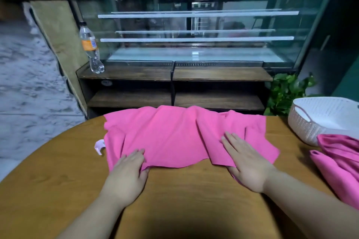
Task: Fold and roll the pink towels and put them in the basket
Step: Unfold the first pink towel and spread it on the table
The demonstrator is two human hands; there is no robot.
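Observation:
A pink towel [174, 137] lies spread and wrinkled across the far half of the round wooden table [184, 190]. My left hand [129, 172] rests on its near left corner, fingers straight on the cloth and thumb at the towel's edge. My right hand [244, 163] lies flat with straight fingers on the near right part, where a fold runs. More pink towels [342, 165] lie bunched at the table's right edge. The white woven basket [307, 124] stands at the far right; the part of its inside in view shows no towel.
A small pale plastic hook [99, 146] lies on the table left of the towel. Beyond the table stands a glass display case [194, 31] over wooden shelves, with a plastic bottle [90, 48] on its left ledge. A green plant [285, 93] grows behind the basket.

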